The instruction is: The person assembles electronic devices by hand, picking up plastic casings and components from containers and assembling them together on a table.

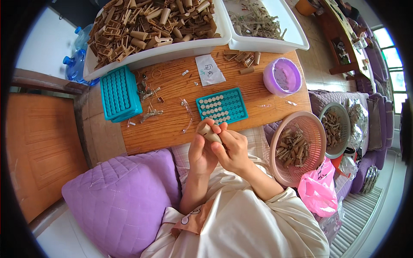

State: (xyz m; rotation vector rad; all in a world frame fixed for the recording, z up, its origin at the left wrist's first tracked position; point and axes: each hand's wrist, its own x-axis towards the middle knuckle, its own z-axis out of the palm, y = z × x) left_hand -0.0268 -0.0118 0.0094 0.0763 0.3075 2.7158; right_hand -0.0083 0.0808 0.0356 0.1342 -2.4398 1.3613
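A tan plastic cylinder-shaped casing [210, 133] is held between my two hands, above the table's front edge. My left hand [198, 154] closes round it from the left, fingers curled over its top end. From the right, my right hand [234, 150] grips the lower part, its thumb pressed along the side. Just beyond my fingers lies a teal tray [239, 99] of small round pockets. Pale round discs [211, 103] fill many pockets on its left side. Whatever is inside the casing is hidden by my fingers.
White bins of tan casings [150, 26] and wired parts [254, 21] stand at the back. Stacked teal trays [120, 94] sit left, a purple bowl [270, 77] right. Beside me are a pink basket [316, 129], a grey basket [344, 144] and a purple cushion [124, 198].
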